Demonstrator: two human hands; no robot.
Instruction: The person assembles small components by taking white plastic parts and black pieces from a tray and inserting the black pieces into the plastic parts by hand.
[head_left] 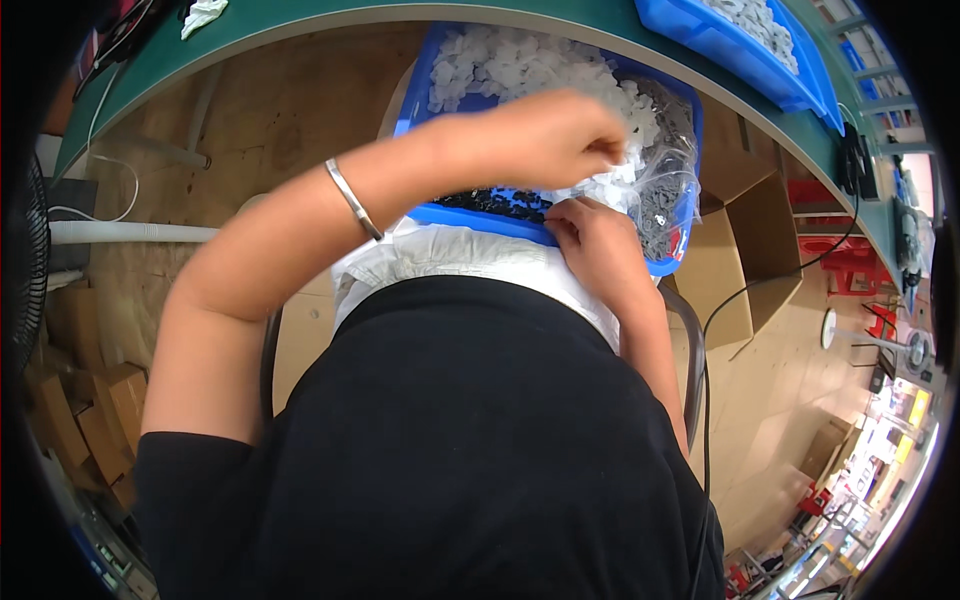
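A blue plastic tray (480, 223) rests across my lap, partly under the table edge. Small translucent white pieces (530, 65) are heaped at its far side, with more spilling toward the middle. Small black parts (505, 204) lie along its near side. At the right end, grey parts (660, 232) lie beside and under a clear plastic bag (672, 175). My left hand (560, 140) is above the tray, blurred, with its fingers curled in. Near the front rim, my right hand (600, 240) is closed, thumb and fingertips together over the black parts. Whatever either hand holds is hidden.
A green table (340, 22) curves across the far side. On its right stands another blue tray (790, 85) with grey pieces. An open cardboard box (745, 250) sits on the floor at right, and a black cable (780, 275) hangs nearby. A fan (30, 250) is at far left.
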